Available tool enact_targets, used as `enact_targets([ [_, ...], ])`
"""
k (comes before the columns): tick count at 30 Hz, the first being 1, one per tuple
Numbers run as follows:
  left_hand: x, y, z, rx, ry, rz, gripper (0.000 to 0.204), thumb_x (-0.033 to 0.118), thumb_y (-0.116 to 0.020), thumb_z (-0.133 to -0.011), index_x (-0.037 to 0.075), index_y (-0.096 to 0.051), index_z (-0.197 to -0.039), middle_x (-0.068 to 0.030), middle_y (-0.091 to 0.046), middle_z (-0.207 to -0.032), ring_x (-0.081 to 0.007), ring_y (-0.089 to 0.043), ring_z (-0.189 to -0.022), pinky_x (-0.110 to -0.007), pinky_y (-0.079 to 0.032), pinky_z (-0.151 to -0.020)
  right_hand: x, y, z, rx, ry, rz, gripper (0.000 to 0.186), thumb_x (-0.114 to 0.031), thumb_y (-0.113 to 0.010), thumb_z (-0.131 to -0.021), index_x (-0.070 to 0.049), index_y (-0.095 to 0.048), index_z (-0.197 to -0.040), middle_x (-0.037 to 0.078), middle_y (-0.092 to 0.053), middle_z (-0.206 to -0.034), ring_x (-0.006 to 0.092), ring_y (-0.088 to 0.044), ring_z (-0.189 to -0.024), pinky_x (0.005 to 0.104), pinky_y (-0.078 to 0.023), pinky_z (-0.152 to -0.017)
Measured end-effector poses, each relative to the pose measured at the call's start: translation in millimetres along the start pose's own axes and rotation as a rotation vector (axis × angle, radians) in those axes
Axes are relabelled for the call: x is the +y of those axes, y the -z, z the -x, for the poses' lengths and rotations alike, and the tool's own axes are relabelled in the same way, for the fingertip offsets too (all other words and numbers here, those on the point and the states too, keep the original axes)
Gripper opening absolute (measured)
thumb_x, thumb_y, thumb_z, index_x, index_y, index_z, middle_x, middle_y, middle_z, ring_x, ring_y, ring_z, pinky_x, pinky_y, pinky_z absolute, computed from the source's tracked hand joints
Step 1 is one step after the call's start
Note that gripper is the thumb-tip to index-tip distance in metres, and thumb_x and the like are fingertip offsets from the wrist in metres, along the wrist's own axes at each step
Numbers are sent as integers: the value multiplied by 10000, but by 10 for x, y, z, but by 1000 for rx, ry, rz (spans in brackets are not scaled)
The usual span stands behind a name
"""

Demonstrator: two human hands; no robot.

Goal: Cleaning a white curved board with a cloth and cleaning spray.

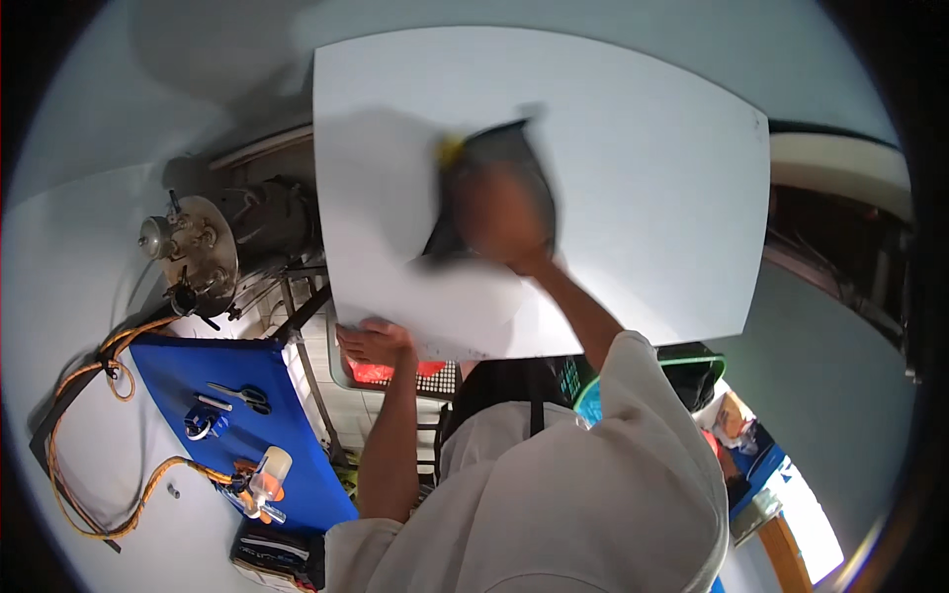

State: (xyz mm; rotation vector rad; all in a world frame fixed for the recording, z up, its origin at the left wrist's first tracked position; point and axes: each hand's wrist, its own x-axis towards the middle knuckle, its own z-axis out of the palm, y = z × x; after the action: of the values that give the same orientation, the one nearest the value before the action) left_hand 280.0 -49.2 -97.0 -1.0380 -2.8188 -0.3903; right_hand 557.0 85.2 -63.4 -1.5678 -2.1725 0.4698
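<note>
My right hand (502, 212), smeared by motion, is over a dark cloth-like piece (489, 148) on the white tabletop (643, 198). How its fingers lie cannot be made out. A small yellow patch (450, 150) shows at the dark piece's left edge, also blurred. At the near left edge of the tabletop rests my left hand (374, 342), its fingers stretched out and nothing held. Just below that hand, partly hidden under the tabletop, lies red material (425, 368) in a grey basket (346, 376).
To the left stands a metal pressure vessel (203, 247). A blue-topped surface (237, 366) carries scissors (242, 395), a blue tape dispenser (205, 422) and a spray gun (265, 479) on an orange hose (59, 465). Under the tabletop's right near side sits a green-rimmed basket (717, 366).
</note>
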Motion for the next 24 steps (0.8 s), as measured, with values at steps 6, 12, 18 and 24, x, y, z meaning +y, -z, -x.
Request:
enact_targets([
  [6,-8,-131,-58,67,43,-1,624,413,-356,-1000,-13,-450,-1446,-203,-515,-1433,-378,-487,-1322,-541,-343,-1117,1110,879,1112,543,-844,541,513,-303,-498,-993,23,-573,-1381,313,-418,-1524,484,-370,-1414,629,-288,-1131],
  [12,-223,-402,-139,134,-18,-25,648,485,-427,-1002,32,-434,-1464,-166,-512,-1423,-376,-467,-1335,-566,-346,-1101,-841,-421,1154,273,-489,51,584,-203,-532,-922,-34,-469,-1477,177,-423,-1559,360,-419,-1422,603,-289,-1177],
  [18,-712,-434,-817,-481,95,539,582,445,-481,-1044,12,-466,-1433,-217,-482,-1451,-373,-539,-1259,-559,-471,-995,-1554,-714,1752,-179,106,-226,549,-324,-608,-931,-224,-547,-1467,65,-343,-1644,253,-323,-1512,454,-364,-1198],
  [24,-749,-140,-835,-1032,69,1115,624,498,-419,-1080,47,-369,-1507,-240,-437,-1497,-362,-475,-1356,-497,-401,-1138,423,741,2809,131,-410,193,532,-311,-560,-962,-154,-517,-1469,74,-499,-1526,333,-387,-1465,484,-273,-1239],
])
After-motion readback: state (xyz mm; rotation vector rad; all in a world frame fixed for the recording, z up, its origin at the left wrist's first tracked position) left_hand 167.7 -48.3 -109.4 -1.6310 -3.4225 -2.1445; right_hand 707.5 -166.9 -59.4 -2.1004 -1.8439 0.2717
